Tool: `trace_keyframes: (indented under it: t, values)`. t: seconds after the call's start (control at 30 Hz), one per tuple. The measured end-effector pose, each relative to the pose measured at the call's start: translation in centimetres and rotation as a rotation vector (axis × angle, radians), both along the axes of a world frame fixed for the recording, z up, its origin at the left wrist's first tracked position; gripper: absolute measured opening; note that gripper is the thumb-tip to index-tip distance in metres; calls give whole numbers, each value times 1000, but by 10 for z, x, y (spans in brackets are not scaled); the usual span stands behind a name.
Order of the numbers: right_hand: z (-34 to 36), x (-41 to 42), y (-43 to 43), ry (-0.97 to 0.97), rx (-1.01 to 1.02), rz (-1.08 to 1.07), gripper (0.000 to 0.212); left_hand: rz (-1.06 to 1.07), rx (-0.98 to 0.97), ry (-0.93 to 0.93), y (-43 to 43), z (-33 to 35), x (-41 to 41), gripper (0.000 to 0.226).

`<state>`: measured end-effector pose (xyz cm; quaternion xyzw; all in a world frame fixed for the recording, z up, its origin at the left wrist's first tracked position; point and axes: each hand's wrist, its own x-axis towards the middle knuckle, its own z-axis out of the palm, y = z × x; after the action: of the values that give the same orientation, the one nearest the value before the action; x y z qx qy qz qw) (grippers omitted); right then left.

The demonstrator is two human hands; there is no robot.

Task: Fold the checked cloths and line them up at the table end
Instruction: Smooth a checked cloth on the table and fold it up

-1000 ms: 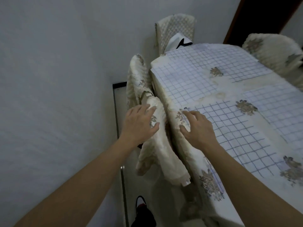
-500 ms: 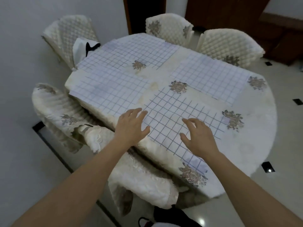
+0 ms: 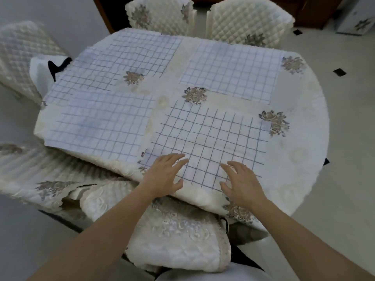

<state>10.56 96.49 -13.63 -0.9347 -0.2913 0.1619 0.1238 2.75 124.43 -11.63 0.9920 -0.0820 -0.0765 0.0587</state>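
Observation:
Several white checked cloths lie flat on the oval table, which wears a cream floral cover. The nearest checked cloth lies at the near edge. My left hand is over its near left corner with fingers spread, and my right hand is over its near edge with fingers spread; neither grips anything. Three other checked cloths lie at the left, the far left and the far right.
Cream quilted chairs ring the table: one right below me, one at the near left, one at the far left, two at the far end. A white and black item sits on the far left chair.
My view has swung from the wall and table side to over the table. Both hands moved from the chair and the table's edge onto the nearest checked cloth.

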Motion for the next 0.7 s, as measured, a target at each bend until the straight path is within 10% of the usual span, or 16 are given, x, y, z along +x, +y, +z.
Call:
trace_keyframes:
  t: [0.7]
  values:
    - [-66,-53,10,-47,-169,-32,73,-404,28,5,50,-84,15,59]
